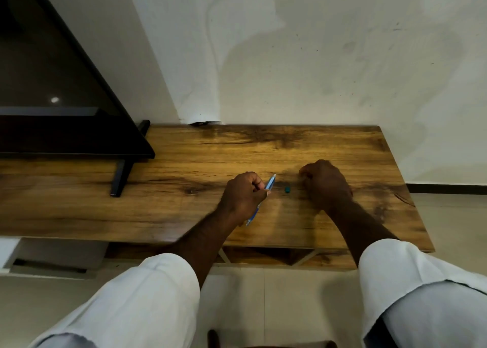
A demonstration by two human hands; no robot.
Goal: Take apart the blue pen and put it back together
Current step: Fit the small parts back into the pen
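Observation:
My left hand (pixel 243 196) is closed around the blue pen (pixel 270 182), whose upper end sticks out past my fingers while its lower end shows below my palm. A small teal pen part (pixel 287 189) lies on the wooden table (pixel 184 208) between my hands. My right hand (pixel 325 182) rests on the table to the right of that part with its fingers curled in; whether it holds anything is hidden.
A black monitor (pixel 52 84) on a black stand (pixel 121 176) fills the table's left side. A white wall rises right behind the table. The table's right edge lies just beyond my right hand, with a tiled floor below.

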